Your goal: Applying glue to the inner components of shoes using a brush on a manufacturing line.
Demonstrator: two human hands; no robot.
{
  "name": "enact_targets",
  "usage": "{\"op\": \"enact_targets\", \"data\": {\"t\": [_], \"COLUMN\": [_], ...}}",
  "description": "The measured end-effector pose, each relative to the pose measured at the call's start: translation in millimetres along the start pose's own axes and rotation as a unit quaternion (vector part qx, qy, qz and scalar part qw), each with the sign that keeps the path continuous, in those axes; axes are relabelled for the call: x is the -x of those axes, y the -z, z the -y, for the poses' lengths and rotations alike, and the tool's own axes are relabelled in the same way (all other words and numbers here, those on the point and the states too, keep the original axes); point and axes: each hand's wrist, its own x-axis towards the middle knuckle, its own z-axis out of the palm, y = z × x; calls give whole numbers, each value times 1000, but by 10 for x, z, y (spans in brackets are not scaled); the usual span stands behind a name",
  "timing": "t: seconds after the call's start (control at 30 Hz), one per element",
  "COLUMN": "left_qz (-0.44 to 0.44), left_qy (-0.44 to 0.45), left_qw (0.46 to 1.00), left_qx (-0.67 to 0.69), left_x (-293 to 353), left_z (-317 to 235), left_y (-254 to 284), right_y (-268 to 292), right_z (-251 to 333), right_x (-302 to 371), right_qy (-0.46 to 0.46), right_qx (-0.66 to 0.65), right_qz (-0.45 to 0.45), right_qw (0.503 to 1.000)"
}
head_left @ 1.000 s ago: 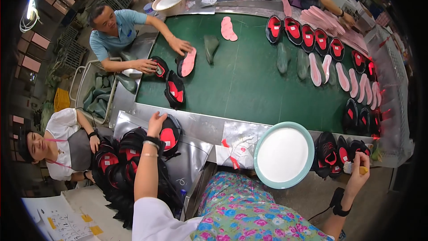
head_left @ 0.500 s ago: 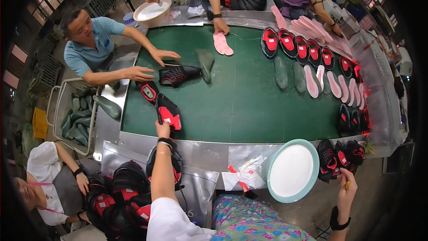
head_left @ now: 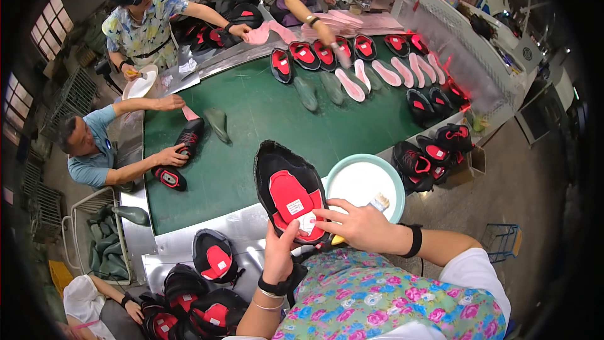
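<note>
A black shoe upper with a red lining and a white label [head_left: 272, 179] is gripped at its lower edge by my left hand [head_left: 280, 253], raised in front of me. My right hand [head_left: 368, 228] is at the shoe's lower right side, its fingertips on a small white patch [head_left: 307, 221]. It also holds a brush, whose pale bristles [head_left: 379, 201] stick out over the bowl and whose yellow handle [head_left: 338, 239] shows under the fingers. Just beyond is the teal bowl [head_left: 398, 182] of white liquid.
The green table [head_left: 239, 170] bears shoe uppers [head_left: 304, 55], pink insoles [head_left: 350, 85] and green shoe lasts [head_left: 306, 94]. Co-workers reach over its left and far sides. More uppers [head_left: 212, 258] lie lower left, with black-red shoes [head_left: 415, 158] right of the bowl and a last bin [head_left: 107, 239] at left.
My left hand has lifted a shoe upper off the table. My right hand has come in to it from the right. My view has turned. The person at left now holds a pink insole at a shoe.
</note>
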Motion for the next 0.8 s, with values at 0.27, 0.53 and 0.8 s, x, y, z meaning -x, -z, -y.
{"op": "enact_targets", "data": {"t": [0.27,0.53,0.8], "left_qz": [117,26,-127], "left_qy": [-11,-187,-391], "left_qw": [975,980,776], "left_qx": [189,70,-479], "left_x": [293,119,342], "left_z": [303,701,907], "left_y": [-137,-658,-784], "right_y": [404,453,337], "right_z": [-117,-256,-366], "right_x": [511,811,1044], "right_qy": [50,81,103], "right_qx": [-49,-131,-184], "right_qz": [-80,-78,-24], "right_qw": [994,985,977]}}
